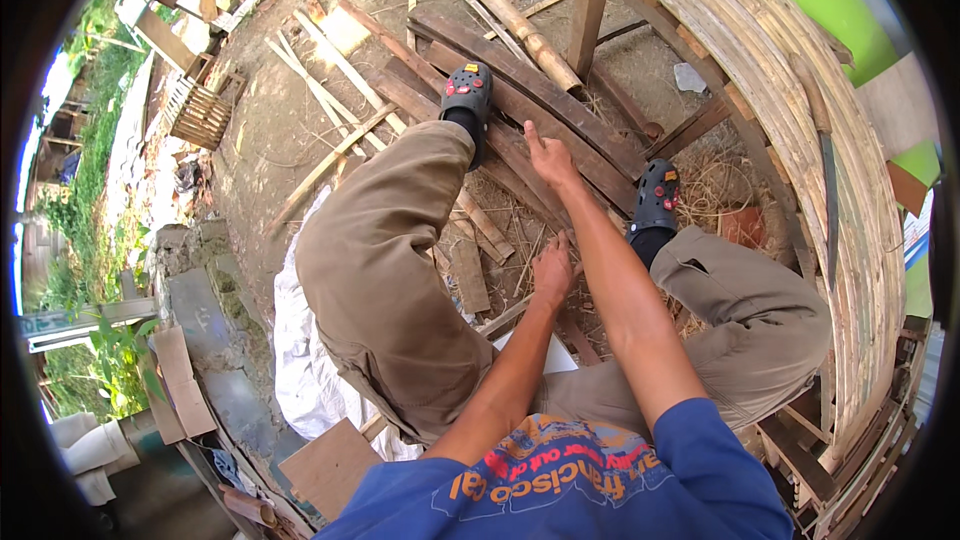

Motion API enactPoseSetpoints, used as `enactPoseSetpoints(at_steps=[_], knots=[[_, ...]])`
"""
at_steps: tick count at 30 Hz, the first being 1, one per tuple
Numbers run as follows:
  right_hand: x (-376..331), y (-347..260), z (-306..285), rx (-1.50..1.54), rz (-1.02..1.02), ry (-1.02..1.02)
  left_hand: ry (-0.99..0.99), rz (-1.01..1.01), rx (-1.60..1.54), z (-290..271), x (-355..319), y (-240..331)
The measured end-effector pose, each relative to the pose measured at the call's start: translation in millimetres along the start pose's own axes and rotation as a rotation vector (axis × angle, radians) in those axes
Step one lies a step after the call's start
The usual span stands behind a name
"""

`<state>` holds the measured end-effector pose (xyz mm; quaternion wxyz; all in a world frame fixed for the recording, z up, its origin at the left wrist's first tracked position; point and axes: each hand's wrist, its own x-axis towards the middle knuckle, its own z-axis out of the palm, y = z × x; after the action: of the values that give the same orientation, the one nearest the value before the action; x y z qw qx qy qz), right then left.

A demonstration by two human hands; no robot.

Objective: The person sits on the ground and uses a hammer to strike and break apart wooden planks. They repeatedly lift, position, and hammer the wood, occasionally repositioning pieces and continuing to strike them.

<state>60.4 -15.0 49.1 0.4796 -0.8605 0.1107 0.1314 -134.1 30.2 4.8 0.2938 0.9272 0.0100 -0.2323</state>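
Observation:
My right hand (pixel 550 158) reaches out over the dark wooden planks (pixel 525 100) on the ground between my feet. Its index finger is stretched out along them, and nothing shows in its grasp. Closer to me, my left hand (pixel 553 272) is low between my legs with its fingers curled. Whatever those fingers may hold is hidden beneath them. One grey clog (pixel 468 88) stands on the planks to the left. The other clog (pixel 656 195) is by the planks' right end.
A bamboo-slat bench (pixel 770 60) curves along my right, with a long knife (pixel 828 180) lying on it. A bamboo pole (pixel 500 10) and thin wood strips (pixel 320 90) lie ahead. White sacking (pixel 310 370) and a low concrete wall (pixel 205 310) are at left.

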Motion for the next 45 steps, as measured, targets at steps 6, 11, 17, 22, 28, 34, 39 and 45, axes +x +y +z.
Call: enactPoseSetpoints(at_steps=[6,11,17,22,28,34,39,45], knots=[[9.5,-20.9,-4.2,0.341,0.187,-0.239,0.1,-0.015,-0.514,33.0,12.9,-11.0],[6.3,-13.9,1.2,0.273,0.162,-0.242,0.171,0.056,-1.343,28.8,19.6,9.3],[-24.9,-27.3,15.5,0.022,0.069,-0.198,0.269,-0.165,-1.858,-66.5,59.2,40.5],[-45.0,-45.1,21.8,0.047,0.05,-0.201,0.222,-0.091,-1.803,-66.4,81.5,-8.1],[-61.1,-43.9,6.7,0.039,0.022,-0.135,0.232,-0.087,-1.822,-51.3,77.8,2.9],[-102.1,-32.9,-9.9,0.108,-0.073,-0.11,0.212,-0.071,-1.879,-17.0,55.5,13.1],[-143.5,-13.7,-29.8,0.151,-0.157,-0.124,0.156,-0.017,-1.917,4.5,39.8,21.4],[-198.6,10.8,-54.6,0.325,-0.694,0.08,0.077,0.138,-1.936,11.9,27.2,-10.8]])
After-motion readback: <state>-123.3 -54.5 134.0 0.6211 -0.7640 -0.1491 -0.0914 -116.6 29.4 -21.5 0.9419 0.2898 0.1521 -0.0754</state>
